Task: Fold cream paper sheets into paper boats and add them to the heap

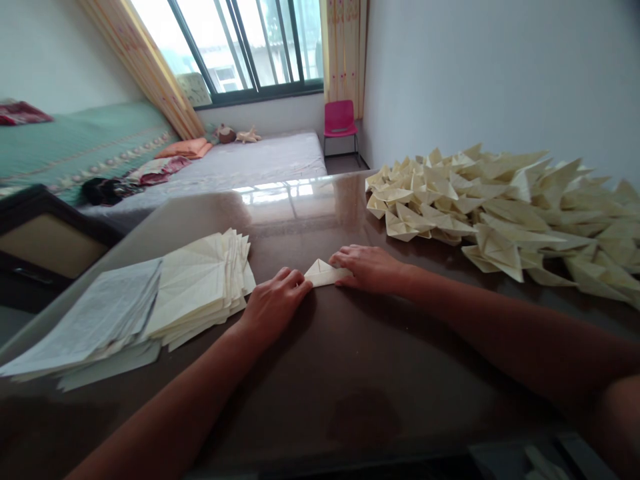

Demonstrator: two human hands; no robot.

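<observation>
A small folded triangle of cream paper (321,272) lies flat on the glossy brown table (320,387). My left hand (275,303) is curled into a loose fist, its knuckles pressing on the paper's left corner. My right hand (367,267) lies flat on the paper's right side, fingers stretched out and pressing it down. Both forearms reach in from the near edge.
A stack of flat, creased cream sheets (195,287) lies at the left, partly over printed pages (95,320). A big heap of folded paper shapes (505,207) fills the right side. Beyond the table are a bed (240,160), a pink chair (340,120) and a window.
</observation>
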